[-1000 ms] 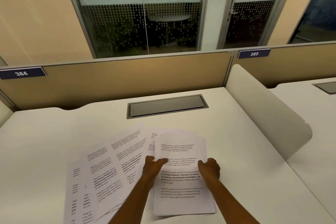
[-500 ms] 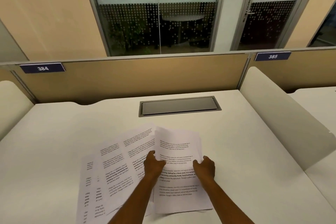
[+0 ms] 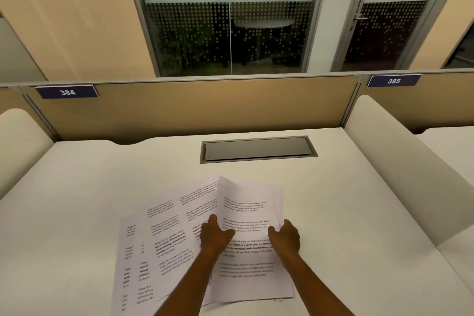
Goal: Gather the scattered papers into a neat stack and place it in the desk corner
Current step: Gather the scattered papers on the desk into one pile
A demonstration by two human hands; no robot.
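Note:
A small pile of printed white sheets (image 3: 247, 215) lies near the front of the white desk (image 3: 359, 226), its far edge lifted off the surface. My left hand (image 3: 214, 235) grips the pile's left edge, thumb on top. My right hand (image 3: 286, 236) holds its right edge with curled fingers. To the left, several more printed sheets (image 3: 159, 246) lie fanned out flat, partly tucked under my left forearm and under the pile.
A grey cable hatch (image 3: 257, 149) is set into the desk behind the papers. A tan partition (image 3: 205, 108) with tags 384 and 385 closes the back. Rounded white dividers stand at the left (image 3: 18, 141) and right (image 3: 400, 161) sides.
Both hands have drawn closer together on the pile, and its far edge has risen and curled. The camera view has shifted left, so the scene sits further right.

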